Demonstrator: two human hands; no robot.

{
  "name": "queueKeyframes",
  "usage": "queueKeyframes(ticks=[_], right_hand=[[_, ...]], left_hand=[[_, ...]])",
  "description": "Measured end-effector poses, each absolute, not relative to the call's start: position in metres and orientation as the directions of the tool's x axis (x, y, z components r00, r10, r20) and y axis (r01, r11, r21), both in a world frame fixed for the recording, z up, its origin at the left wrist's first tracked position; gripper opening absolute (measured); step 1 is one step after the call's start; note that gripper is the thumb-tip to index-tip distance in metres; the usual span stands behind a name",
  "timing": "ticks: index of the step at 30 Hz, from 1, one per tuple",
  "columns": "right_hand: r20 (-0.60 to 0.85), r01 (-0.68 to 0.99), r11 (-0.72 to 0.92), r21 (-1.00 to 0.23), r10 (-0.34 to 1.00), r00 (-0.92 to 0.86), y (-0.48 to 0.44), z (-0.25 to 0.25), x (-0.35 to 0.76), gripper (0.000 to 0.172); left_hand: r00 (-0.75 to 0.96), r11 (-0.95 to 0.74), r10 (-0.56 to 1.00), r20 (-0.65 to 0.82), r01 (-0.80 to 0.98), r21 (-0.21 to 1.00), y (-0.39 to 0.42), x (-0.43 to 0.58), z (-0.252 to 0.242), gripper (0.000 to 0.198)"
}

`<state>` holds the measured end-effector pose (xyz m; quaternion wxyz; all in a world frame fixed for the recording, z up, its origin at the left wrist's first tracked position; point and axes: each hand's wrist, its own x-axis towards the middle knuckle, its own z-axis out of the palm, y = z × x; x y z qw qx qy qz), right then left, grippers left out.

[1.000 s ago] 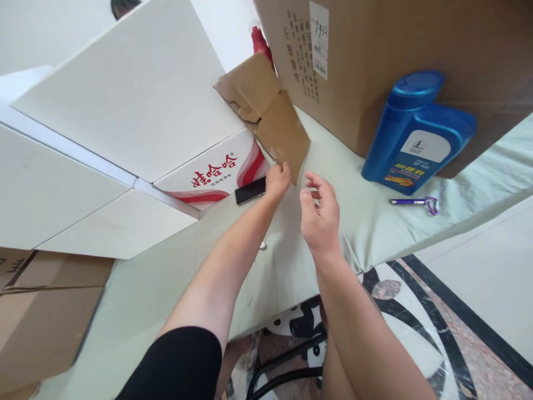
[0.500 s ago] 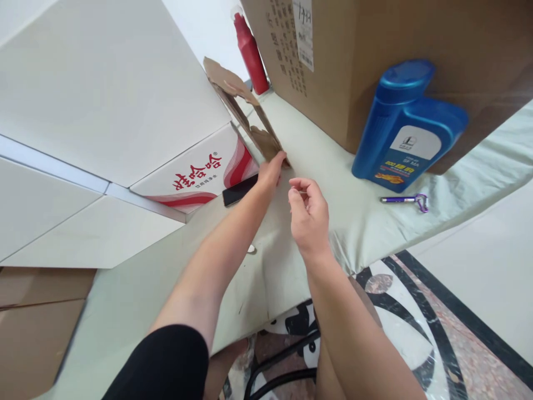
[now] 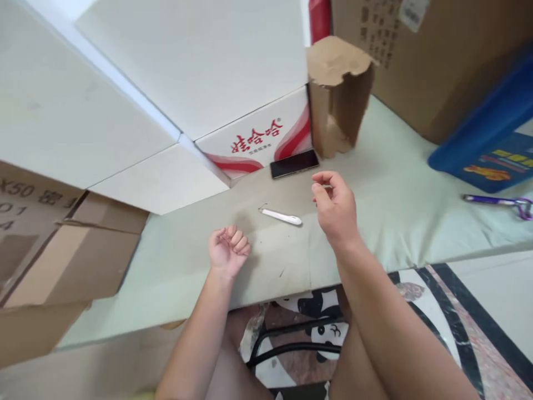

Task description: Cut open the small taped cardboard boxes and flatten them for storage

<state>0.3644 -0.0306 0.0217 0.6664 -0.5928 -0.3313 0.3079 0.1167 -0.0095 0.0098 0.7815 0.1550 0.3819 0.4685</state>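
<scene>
My left hand [image 3: 229, 250] is over the near part of the cloth-covered surface, palm up with its fingers curled in, and nothing shows in it. To its right, my right hand [image 3: 336, 208] is closed, thumb and forefinger bent towards each other; whatever they may hold is too small or hidden to make out. Between the hands lies a slim white pen-like tool [image 3: 281, 216] with a thin loop at its left end. A black phone [image 3: 295, 164] lies flat beyond it. Behind the phone stands a torn, folded piece of brown cardboard [image 3: 341, 105], apart from both hands.
White cartons with red print [image 3: 258, 141] are stacked at the back left. Brown boxes [image 3: 83, 244] stand at the left. A large brown carton [image 3: 416, 72], a blue plastic jug [image 3: 491, 139] and a purple pen-like item [image 3: 491, 200] are at the right. A red bottle [image 3: 320, 22] is behind.
My left hand has let go of the cardboard and drawn back towards me. The cardboard now stands by the white carton. The view has turned left, uncovering the phone and white tool.
</scene>
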Motion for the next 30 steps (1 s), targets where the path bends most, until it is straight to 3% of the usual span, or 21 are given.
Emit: queueKeyframes(ticks=[8, 12, 16, 20, 26, 30], right_hand=[[0.010, 0.117, -0.042, -0.992, 0.909, 0.418, -0.028, 0.009, 0.279, 0.027], [-0.040, 0.162, -0.093, -0.982, 0.952, 0.304, -0.032, 0.012, 0.230, 0.026], [-0.068, 0.289, -0.120, -0.950, 0.981, 0.182, -0.059, 0.025, 0.183, 0.024], [0.036, 0.395, 0.040, -0.918, 0.999, -0.018, -0.091, 0.037, 0.140, 0.020], [0.059, 0.559, 0.277, -0.781, 0.925, -0.376, -0.082, 0.026, 0.099, 0.023], [0.251, 0.468, 0.591, -0.657, 0.757, -0.604, -0.062, 0.044, 0.047, 0.012]], left_hand=[[0.236, 0.461, 0.838, -0.491, -0.788, 0.407, -0.012, 0.063, -0.002, 0.038], [0.189, 0.366, 0.871, -0.454, -0.865, 0.342, -0.022, 0.019, 0.006, 0.038], [0.192, 0.268, 0.918, -0.348, -0.945, 0.186, -0.038, -0.012, 0.015, 0.037], [0.160, 0.179, 0.953, -0.256, -0.983, 0.051, -0.041, -0.040, 0.021, 0.037], [-0.036, -0.074, 0.945, -0.324, -0.992, -0.106, -0.049, -0.089, 0.027, 0.037], [-0.096, -0.152, 0.920, -0.379, -0.981, -0.121, -0.058, -0.104, 0.031, 0.036]])
